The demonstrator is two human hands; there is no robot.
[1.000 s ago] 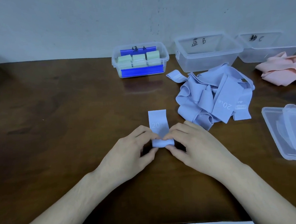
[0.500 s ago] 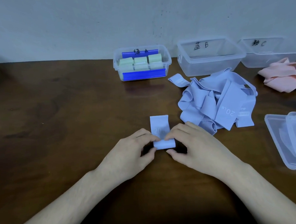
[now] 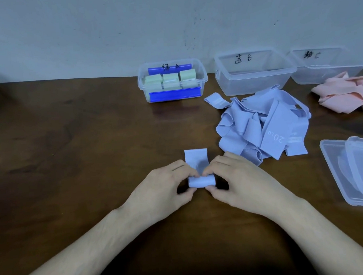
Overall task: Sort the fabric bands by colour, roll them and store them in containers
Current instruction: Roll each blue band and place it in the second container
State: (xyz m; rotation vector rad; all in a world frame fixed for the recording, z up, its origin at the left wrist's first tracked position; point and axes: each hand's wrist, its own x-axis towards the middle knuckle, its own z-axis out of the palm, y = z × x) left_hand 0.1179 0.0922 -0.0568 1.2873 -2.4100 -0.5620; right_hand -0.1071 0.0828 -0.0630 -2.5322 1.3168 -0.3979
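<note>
I see the brown table (image 3: 75,143), then the heap of blue bands (image 3: 262,124) right of centre, before container B (image 3: 255,70). My left hand (image 3: 164,190) and right hand (image 3: 240,184) pinch the half-rolled blue band (image 3: 200,180) at mid-table, thumbs under, fingertips on top.

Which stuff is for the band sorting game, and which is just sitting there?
For the job:
blue band, held by left hand and right hand
blue pile
pink pile
box A with green rolls
box B
box C

Just lying about:
lids
</note>
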